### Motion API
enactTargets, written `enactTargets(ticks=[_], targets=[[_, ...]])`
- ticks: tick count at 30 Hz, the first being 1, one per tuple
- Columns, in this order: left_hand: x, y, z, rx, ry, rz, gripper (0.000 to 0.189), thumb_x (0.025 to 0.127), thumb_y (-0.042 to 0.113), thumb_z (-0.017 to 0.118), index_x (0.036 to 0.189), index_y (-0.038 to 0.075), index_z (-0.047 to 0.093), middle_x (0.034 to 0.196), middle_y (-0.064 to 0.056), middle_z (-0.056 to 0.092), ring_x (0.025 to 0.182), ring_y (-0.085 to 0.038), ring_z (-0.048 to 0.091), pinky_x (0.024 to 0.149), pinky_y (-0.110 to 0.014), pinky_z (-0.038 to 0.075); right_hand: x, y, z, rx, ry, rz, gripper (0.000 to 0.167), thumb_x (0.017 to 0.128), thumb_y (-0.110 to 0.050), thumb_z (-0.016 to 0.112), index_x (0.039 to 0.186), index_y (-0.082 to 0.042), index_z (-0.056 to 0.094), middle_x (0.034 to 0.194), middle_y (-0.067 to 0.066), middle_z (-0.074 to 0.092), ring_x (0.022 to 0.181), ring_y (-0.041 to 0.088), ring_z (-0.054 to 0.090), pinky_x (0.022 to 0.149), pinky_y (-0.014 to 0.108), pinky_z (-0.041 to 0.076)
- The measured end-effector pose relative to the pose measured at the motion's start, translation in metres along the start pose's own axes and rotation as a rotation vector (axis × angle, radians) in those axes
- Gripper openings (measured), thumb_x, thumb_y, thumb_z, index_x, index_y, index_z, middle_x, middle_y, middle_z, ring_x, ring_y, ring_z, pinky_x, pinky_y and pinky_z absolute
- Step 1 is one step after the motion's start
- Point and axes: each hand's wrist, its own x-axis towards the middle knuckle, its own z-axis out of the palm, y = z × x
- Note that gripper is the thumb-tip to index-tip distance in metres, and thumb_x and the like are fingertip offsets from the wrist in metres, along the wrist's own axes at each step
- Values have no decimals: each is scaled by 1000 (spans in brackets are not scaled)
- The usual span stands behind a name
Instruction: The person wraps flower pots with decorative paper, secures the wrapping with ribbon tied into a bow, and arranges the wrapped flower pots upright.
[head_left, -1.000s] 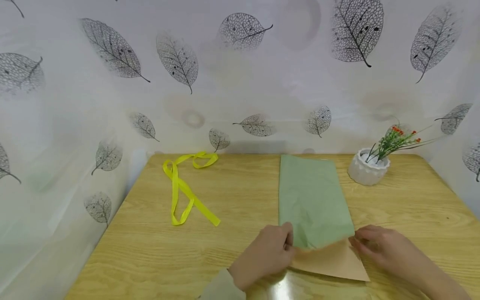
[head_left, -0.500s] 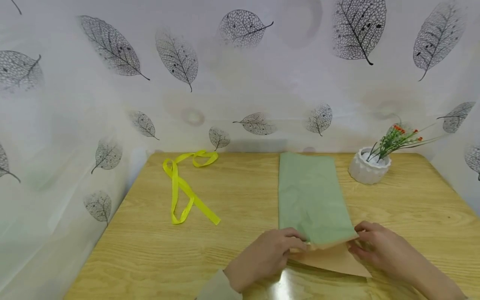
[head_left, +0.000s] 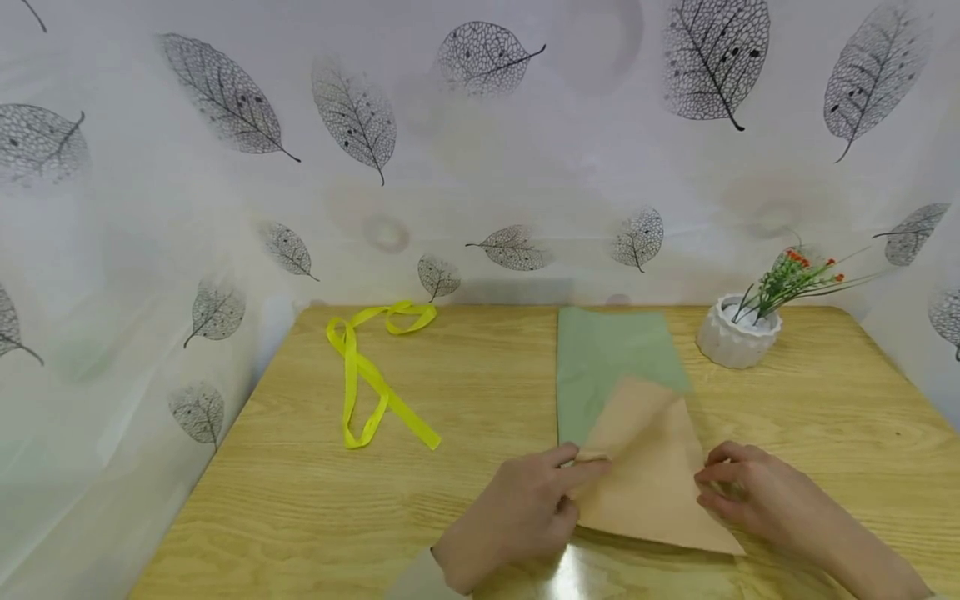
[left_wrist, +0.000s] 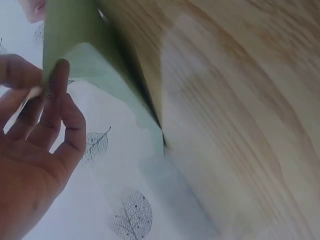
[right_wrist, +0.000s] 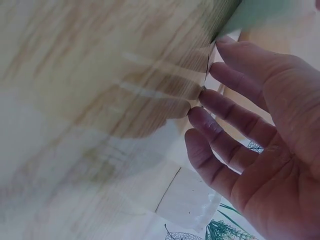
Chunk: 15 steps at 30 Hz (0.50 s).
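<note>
A folded sheet of wrapping paper (head_left: 611, 342), green on one face and tan on the other, lies lengthwise on the table in the head view. Its near part rises as a tan flap (head_left: 645, 450) over the green. My left hand (head_left: 517, 504) pinches the flap's left edge, one finger reaching over the tan side. In the left wrist view, loosely bent fingers (left_wrist: 61, 75) stand against the green paper (left_wrist: 72, 30). My right hand (head_left: 765, 492) is at the paper's right edge with relaxed fingers. The right wrist view shows these fingertips (right_wrist: 217, 97) apart, the thumb near a green corner (right_wrist: 255, 15).
A yellow ribbon (head_left: 351, 383) lies loosely looped on the wooden table (head_left: 480, 392), left of the paper. At the back right stands a white pot (head_left: 738, 337) with green stems and small red flowers (head_left: 798, 267). A leaf-patterned sheet (head_left: 517, 150) hangs behind.
The near part of the paper has come up and over, so a tan flap now covers much of the green. The left hand has shifted its hold; the right hand has barely moved.
</note>
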Motion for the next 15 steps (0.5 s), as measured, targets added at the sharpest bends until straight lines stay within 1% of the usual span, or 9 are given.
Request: enactTargets(ticks=[2,4,7,8,11,12,13,15], targets=[[-3,0,-2,-61,62,-27,43,83,4,69,124,14,73,95,3,70,59,2,37,53,-3,27,0,0,1,-5,15,-5,19,73,-18,91,85,-25,78,92,-14,63,76,-6,55,59,23,50],[-5,-1,-5,-123,129,-55,29,87,10,71,116,11,75,96,2,74,60,0,47,56,-1,32,0,0,1,-2,16,-2,19,73,-17,91,85,-25,78,92,-14,63,77,-7,55,60,23,51],[-6,-4,-9,-119,228,-76,19,91,15,74,109,9,76,106,0,77,65,-6,59,60,-2,40,-1,0,0,2,0,10,18,74,-18,90,86,-25,78,93,-14,63,77,-7,55,60,23,51],[-6,-5,-11,-114,257,-90,17,92,16,75,108,9,76,109,-1,77,69,-6,63,63,-3,43,-1,0,0,2,-7,15,18,75,-19,90,87,-25,78,93,-14,63,77,-7,55,61,23,51],[-7,-9,-16,-68,351,-121,19,92,15,76,108,8,74,111,-4,76,67,-5,59,61,-4,44,-2,0,-1,6,-24,32,16,76,-20,90,87,-25,79,95,-14,63,78,-5,56,61,23,51],[-7,-10,-18,-65,384,-133,20,91,15,77,109,7,73,108,-6,75,68,-5,58,60,-5,44,-2,-1,-1,2,-27,39,16,76,-21,90,87,-25,79,96,-13,64,79,-4,56,61,23,51],[-7,-12,-20,-55,420,-147,21,91,14,78,110,7,73,107,-6,74,71,-6,60,63,-7,48,-2,-1,-2,-3,-34,50,16,76,-22,90,87,-26,79,97,-13,64,80,-2,58,63,24,52],[-7,-14,-27,-61,495,-159,24,89,11,78,112,6,72,106,-9,73,73,-9,61,65,-11,52,-2,-2,-2,-11,-52,78,16,77,-24,89,88,-28,78,102,-12,66,84,4,62,66,26,55]])
